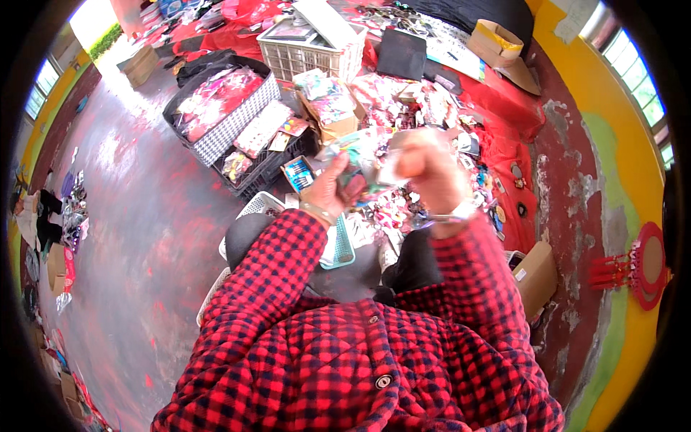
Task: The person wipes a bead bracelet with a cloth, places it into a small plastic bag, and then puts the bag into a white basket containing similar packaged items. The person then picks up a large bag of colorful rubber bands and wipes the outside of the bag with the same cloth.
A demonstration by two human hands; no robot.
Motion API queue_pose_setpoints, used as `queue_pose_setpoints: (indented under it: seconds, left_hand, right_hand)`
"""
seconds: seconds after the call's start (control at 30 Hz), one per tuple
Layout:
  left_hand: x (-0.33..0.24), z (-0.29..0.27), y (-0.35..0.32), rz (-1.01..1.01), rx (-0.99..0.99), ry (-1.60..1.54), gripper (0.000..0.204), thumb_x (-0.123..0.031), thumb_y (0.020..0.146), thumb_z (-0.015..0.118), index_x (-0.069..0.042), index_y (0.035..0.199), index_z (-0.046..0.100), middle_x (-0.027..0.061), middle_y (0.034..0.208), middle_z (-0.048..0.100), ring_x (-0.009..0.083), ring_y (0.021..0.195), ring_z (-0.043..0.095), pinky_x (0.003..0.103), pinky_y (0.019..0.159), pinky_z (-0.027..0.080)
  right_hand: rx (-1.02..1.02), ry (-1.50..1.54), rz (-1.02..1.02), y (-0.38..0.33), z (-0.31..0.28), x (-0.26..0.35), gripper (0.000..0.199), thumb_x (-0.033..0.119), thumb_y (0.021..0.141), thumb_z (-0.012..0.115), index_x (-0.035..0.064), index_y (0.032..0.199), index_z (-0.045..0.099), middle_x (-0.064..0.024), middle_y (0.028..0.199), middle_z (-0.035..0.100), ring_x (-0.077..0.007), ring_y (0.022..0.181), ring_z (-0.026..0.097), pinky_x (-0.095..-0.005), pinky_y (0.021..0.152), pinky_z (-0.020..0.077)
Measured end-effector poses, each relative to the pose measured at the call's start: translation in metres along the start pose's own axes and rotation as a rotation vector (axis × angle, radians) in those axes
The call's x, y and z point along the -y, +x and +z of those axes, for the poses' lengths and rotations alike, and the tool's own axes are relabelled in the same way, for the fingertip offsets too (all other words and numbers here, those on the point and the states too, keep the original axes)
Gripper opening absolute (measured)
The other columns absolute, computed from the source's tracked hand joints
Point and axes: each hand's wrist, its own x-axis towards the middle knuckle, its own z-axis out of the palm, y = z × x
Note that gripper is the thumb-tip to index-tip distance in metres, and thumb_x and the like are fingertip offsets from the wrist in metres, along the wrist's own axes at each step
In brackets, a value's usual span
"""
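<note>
My left hand [328,193] is closed on the near left side of a clear plastic bag [364,160] with green, pink and other coloured contents. Beside the bag's right side, my right hand [432,176] is raised with its fingers curled together, smeared by motion. A small whitish piece [389,170] shows at its fingertips; what it is, I cannot make out. Beneath both hands lies a heap of small packets and trinkets [392,212]. A teal plastic basket [341,252] stands below my left wrist.
A checked fabric bin [229,124] of packets and a black crate [248,189] stand at left. Behind are a cream crate [313,61] and a small open carton [344,128]. Red cloth [504,115] covers the right side, near the wall. A cardboard box [536,277] sits by my right elbow.
</note>
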Motion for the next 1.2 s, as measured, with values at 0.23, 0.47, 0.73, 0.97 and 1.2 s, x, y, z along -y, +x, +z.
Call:
queue_pose_setpoints:
  seconds: [0.23,0.47,0.73,0.97,1.2]
  left_hand:
    - [-0.055,0.022,-0.011,0.164,0.320,-0.163,0.049,-0.041,0.085,0.051,-0.005,0.117,0.048,0.0102,0.102,0.058,0.0244,0.090,0.058,0.038,0.075,0.050]
    - [-0.108,0.003,-0.020,0.488,0.249,-0.249,0.043,-0.034,0.087,0.053,-0.006,0.119,0.047,0.0102,0.113,0.055,0.0278,0.105,0.054,0.046,0.090,0.044]
    - [-0.106,0.006,-0.029,0.414,0.101,-0.223,0.038,-0.033,0.090,0.046,-0.008,0.118,0.049,0.0083,0.110,0.058,0.0235,0.098,0.058,0.041,0.084,0.048]
    - [-0.109,-0.013,-0.020,0.458,-0.266,-0.132,0.038,-0.033,0.091,0.046,-0.009,0.119,0.047,0.0067,0.108,0.059,0.0218,0.095,0.059,0.040,0.078,0.051]
    - [-0.110,-0.018,-0.020,0.470,-0.280,-0.087,0.035,-0.031,0.091,0.045,-0.008,0.118,0.049,0.0071,0.106,0.059,0.0218,0.095,0.059,0.039,0.079,0.050]
  right_hand:
    - [0.562,0.050,-0.217,0.070,0.018,0.037,0.016,0.016,0.089,0.046,0.0027,0.086,0.055,-0.0097,0.075,0.058,-0.0199,0.065,0.054,-0.0297,0.060,0.0423]
    - [-0.258,-0.374,0.150,0.138,-0.144,-0.056,0.021,0.023,0.085,0.054,0.0033,0.088,0.061,-0.0054,0.085,0.062,-0.0147,0.076,0.058,-0.0272,0.068,0.0438]
    - [0.374,-1.564,0.631,0.126,-0.196,-0.366,0.031,0.026,0.071,0.065,0.0107,0.098,0.064,-0.0113,0.100,0.063,-0.0282,0.088,0.061,-0.0362,0.077,0.0486]
    - [-0.067,-1.599,0.755,0.116,-0.146,-0.463,0.053,0.036,0.070,0.066,0.0064,0.112,0.055,-0.0188,0.105,0.059,-0.0324,0.093,0.059,-0.0382,0.082,0.0469]
    - [0.206,-1.759,0.430,0.147,-0.209,-0.413,0.020,0.022,0.077,0.054,0.0113,0.091,0.065,-0.0084,0.072,0.062,-0.0291,0.065,0.061,-0.0399,0.058,0.0507]
